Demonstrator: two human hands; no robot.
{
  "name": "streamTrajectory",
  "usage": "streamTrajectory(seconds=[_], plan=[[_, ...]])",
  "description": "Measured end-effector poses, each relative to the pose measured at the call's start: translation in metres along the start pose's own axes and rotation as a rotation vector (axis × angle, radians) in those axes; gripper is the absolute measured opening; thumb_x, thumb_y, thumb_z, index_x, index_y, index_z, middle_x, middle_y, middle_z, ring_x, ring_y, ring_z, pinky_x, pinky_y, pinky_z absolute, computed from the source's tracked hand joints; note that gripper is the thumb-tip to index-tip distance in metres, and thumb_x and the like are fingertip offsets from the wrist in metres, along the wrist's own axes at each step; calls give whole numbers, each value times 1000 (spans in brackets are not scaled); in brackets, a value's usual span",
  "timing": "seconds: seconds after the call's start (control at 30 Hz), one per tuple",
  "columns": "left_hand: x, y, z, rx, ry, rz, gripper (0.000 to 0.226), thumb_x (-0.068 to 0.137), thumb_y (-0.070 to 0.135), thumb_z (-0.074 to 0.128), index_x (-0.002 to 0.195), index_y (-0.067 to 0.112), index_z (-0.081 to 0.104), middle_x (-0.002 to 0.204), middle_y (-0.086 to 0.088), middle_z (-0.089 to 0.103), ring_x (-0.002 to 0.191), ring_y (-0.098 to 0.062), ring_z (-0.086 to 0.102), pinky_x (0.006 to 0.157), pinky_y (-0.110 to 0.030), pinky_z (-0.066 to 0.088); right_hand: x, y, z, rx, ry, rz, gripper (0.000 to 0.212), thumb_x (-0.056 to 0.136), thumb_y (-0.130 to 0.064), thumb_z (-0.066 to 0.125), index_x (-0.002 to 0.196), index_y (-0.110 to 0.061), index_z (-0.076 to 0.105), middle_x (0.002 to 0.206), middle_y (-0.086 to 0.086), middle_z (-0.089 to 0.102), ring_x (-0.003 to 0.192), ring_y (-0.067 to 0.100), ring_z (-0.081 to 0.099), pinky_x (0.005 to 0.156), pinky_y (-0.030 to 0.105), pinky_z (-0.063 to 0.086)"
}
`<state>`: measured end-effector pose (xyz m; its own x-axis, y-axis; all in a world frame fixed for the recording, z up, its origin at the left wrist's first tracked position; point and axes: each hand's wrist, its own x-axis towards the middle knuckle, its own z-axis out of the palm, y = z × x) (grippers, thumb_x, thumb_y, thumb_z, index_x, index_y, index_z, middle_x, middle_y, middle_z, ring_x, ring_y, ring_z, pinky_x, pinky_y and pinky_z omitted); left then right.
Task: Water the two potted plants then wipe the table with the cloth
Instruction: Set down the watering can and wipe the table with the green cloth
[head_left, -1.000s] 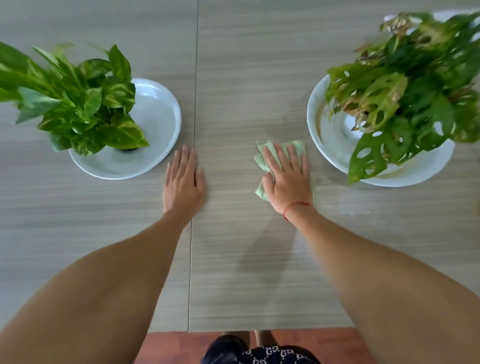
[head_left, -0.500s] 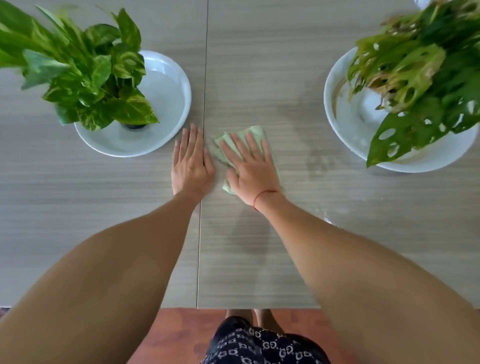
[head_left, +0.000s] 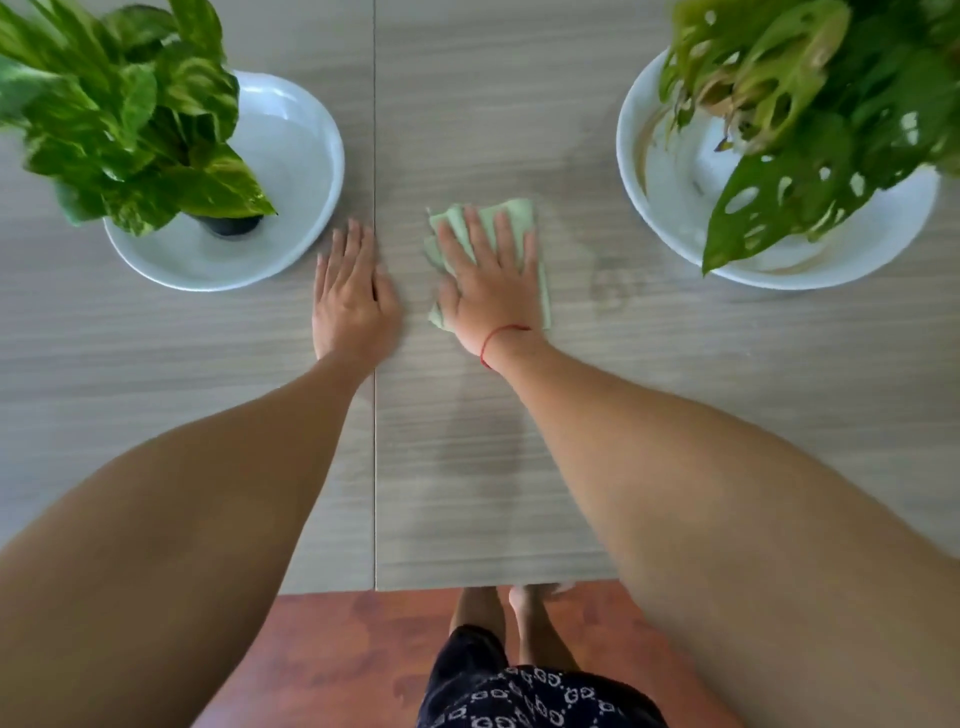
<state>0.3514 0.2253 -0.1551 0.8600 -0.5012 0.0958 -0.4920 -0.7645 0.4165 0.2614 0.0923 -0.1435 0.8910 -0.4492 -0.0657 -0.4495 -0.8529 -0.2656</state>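
The gray table (head_left: 519, 467) fills most of the view. At 1 o'clock sits the holey-leaf plant (head_left: 810, 104) in a big white bowl (head_left: 675, 223). At 11 o'clock the striped-leaf plant (head_left: 124, 109) sits in another white bowl (head_left: 291, 156). In the middle, the right hand (head_left: 488, 286) lies flat, fingers spread, pressing the green cloth (head_left: 519, 213) down. The left hand (head_left: 353, 301) rests flat just beside it, holding nothing.

Grey table (head_left: 519, 493): 2 dishes (head_left: 301, 156) (head_left: 665, 208), cloth (head_left: 519, 213).
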Motion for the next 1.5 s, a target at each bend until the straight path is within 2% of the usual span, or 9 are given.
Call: streamTrajectory(seconds=[0.17, 0.27, 0.37, 0.57, 0.83, 1.03, 1.2, 1.4, 1.5], plan=[[-1, 27, -10, -174, -32, -183, 47, 103, 20, 25, 148, 6, 33, 159, -9, 23, 149, -22, 9, 122, -38, 1, -67, 35, -6, 58, -11, -164, 60, 82, -38, 28, 141, -32, 38, 150, -3, 38, 142, 30, 27, 117, 52, 16], [-20, 60, 0, -82, -34, -115, 44, 104, 22, 25, 141, 6, 43, 156, -11, 28, 149, -25, 12, 120, -41, 3, -90, 80, -15, 31, 49, -45, 60, 81, -36, 29, 140, -32, 39, 150, -3, 38, 141, 30, 29, 117, 53, 16], [-46, 90, 23, -9, -81, 7, 50, 103, 29, 28, 149, 12, 34, 159, -8, 22, 149, -22, 9, 121, -38, 1, -96, 119, -25, -9, 67, 93, 62, 82, -38, 22, 142, -33, 35, 152, -3, 33, 143, 28, 24, 116, 51, 12], [-54, 91, 35, 92, -67, -13, 54, 102, 33, 27, 153, 17, 23, 162, -2, 13, 150, -16, 4, 120, -33, -3, -58, 95, -21, -31, 59, 251, 58, 92, -39, 30, 148, -31, 17, 159, -3, 14, 147, 31, 5, 119, 53, 0], [-54, 103, 31, 67, -102, -61, 54, 102, 31, 29, 153, 15, 21, 162, -6, 12, 150, -20, 3, 121, -40, -3, -118, 97, -21, 36, 15, -28, 62, 83, -39, 21, 144, -33, 33, 154, -4, 29, 145, 27, 20, 119, 49, 8], [-92, 172, 59, 34, -93, -24, 53, 101, 34, 33, 152, 19, 28, 161, -6, 15, 150, -20, 6, 121, -38, -1, -160, 170, -37, -7, 95, 261, 66, 81, -42, 18, 145, -35, 28, 156, -5, 25, 146, 26, 17, 119, 49, 6], [-97, 173, 68, 79, -89, -28, 54, 101, 36, 28, 153, 22, 24, 162, -3, 11, 150, -19, 4, 121, -37, -1, -135, 153, -32, -10, 107, 448, 56, 93, -36, 29, 148, -34, 17, 159, -4, 13, 147, 28, 6, 118, 52, -1], [-100, 174, 66, 78, -76, -32, 53, 101, 34, 30, 153, 21, 25, 161, -3, 14, 150, -19, 6, 121, -37, -1, -159, 145, -30, 26, 39, 189, 61, 85, -38, 20, 145, -34, 28, 156, -5, 24, 146, 26, 15, 119, 48, 3], [-99, 176, 64, 64, -73, -37, 53, 101, 33, 32, 153, 20, 26, 161, -4, 15, 150, -20, 8, 121, -39, 0, -194, 189, -42, 16, 83, 292, 66, 80, -41, 17, 145, -35, 28, 155, -6, 26, 145, 25, 18, 118, 48, 6]])
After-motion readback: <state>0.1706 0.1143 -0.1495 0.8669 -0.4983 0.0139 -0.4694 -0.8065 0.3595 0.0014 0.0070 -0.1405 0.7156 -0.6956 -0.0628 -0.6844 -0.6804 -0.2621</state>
